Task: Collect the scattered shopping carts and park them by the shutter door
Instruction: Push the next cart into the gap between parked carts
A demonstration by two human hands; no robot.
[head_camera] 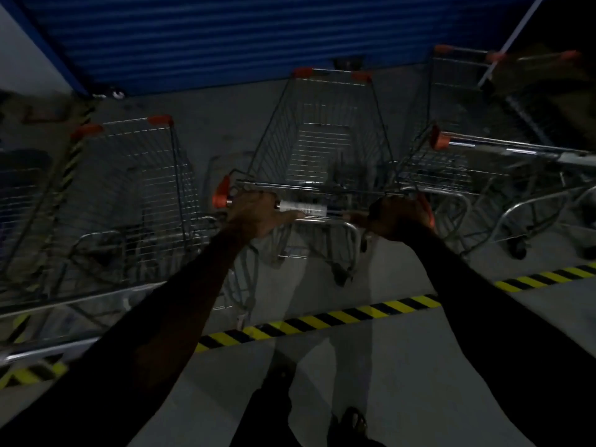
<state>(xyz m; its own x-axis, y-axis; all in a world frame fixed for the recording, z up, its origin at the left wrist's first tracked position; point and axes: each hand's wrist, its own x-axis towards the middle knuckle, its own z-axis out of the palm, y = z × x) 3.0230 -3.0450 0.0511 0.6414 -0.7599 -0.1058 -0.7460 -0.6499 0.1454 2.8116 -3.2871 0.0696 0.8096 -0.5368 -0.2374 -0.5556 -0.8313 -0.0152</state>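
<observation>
We hold the middle cart (322, 150) by its handle bar (306, 209), left hand (258, 214) and right hand (398, 216) both clamped around it, so we can steer it straight. Its nose points at the blue shutter door (225, 37) ahead. 2 carts stand beside our grip. Behind it, striped tape (322, 321) crosses the dim concrete floor (403, 366).

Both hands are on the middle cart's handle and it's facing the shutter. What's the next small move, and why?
Probably push the cart straight ahead a little. Both hands grip its handle, bare floor shows between its front and the shutter, and carts stand either side.
</observation>
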